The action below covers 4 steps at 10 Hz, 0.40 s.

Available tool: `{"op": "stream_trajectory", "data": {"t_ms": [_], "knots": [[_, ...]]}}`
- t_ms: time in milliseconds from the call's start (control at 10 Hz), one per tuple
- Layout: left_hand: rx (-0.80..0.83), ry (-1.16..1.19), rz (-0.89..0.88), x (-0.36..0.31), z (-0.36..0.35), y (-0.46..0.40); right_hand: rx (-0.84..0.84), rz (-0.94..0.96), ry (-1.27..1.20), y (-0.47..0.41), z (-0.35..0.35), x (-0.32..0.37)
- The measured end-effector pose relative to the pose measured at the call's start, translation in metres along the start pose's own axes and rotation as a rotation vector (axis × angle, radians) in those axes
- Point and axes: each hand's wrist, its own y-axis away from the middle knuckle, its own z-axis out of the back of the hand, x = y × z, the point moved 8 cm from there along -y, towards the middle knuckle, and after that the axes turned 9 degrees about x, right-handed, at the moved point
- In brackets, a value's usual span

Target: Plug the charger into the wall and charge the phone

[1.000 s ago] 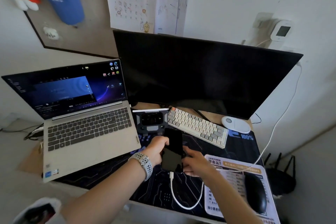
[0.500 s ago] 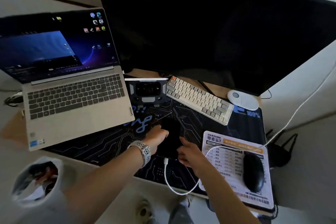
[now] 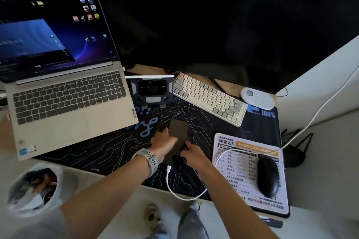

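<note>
Phone lies flat, screen dark, on the black desk mat, white cable plugged into its near end and looping toward the desk edge. Left hand rests on its left side, fingers loosely spread. Right hand touches its lower right edge, fingers curled; grip unclear. Beyond: laptop, keyboard, dark monitor.
</note>
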Motion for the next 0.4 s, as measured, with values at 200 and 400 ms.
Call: {"op": "stream_trajectory", "data": {"t_ms": [200, 400], "knots": [[0.016, -0.001, 0.003, 0.000, 0.000, 0.001, -0.024, -0.007, -0.019, 0.001, -0.002, -0.003], [0.021, 0.032, -0.062, -0.006, 0.007, 0.001, -0.062, 0.033, 0.005, 0.005, 0.006, 0.008]]}}
